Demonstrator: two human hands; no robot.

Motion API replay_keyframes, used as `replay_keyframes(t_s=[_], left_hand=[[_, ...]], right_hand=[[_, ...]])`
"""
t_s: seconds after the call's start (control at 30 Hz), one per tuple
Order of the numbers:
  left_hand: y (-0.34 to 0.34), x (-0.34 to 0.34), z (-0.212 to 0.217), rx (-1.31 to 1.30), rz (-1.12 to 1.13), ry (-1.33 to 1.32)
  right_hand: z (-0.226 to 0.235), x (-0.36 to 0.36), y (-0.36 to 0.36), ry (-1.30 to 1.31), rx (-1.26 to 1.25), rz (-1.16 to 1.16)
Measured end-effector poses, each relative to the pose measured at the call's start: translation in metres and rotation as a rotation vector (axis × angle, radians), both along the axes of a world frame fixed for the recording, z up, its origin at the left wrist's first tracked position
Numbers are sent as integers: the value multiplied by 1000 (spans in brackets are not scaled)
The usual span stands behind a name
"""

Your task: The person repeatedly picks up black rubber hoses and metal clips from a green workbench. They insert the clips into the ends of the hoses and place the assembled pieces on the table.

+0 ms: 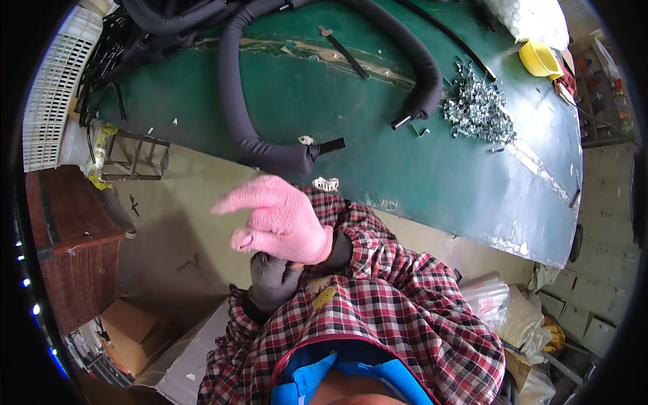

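Note:
My right hand (277,219), in a pink knitted glove, is raised in front of my chest near the table edge, its fingers apart and partly bent. Just below it, my left hand (273,280) wears a dark grey glove. Its fingers are closed at the lower edge of the pink glove near the right wrist; their tips are partly hidden. Beyond my hands, a bent tube with grey foam sleeving (236,101) lies on the green table (378,128), with its dark bare ends sticking out. Neither hand touches it.
A pile of small metal clips (478,108) and a yellow bowl (540,59) sit at the table's right. White crates (57,94) stand at left, above a brown wooden cabinet (77,243). Cardboard boxes (138,331) are low at left, plastic bags (489,300) at right.

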State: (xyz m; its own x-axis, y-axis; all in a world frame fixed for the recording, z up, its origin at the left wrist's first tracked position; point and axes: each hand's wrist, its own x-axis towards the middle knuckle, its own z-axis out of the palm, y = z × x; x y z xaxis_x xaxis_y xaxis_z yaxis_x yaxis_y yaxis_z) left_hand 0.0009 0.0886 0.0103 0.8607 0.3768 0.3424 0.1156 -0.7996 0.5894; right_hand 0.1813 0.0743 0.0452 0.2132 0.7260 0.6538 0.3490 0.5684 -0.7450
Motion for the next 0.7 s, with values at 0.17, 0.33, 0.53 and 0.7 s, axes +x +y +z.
replay_keyframes(t_s=[0.17,0.33,0.53,0.7], left_hand=[[2,14,7,181,-201,4],[41,46,34,329,6,-115],[116,118,14,595,-160,46],[133,114,31,604,-205,36]], right_hand=[[16,6,2,-228,54,-171],[17,79,-34,-777,-426,-731],[-21,102,-11,-859,-385,-398],[-6,85,-17,-793,-81,-553]])
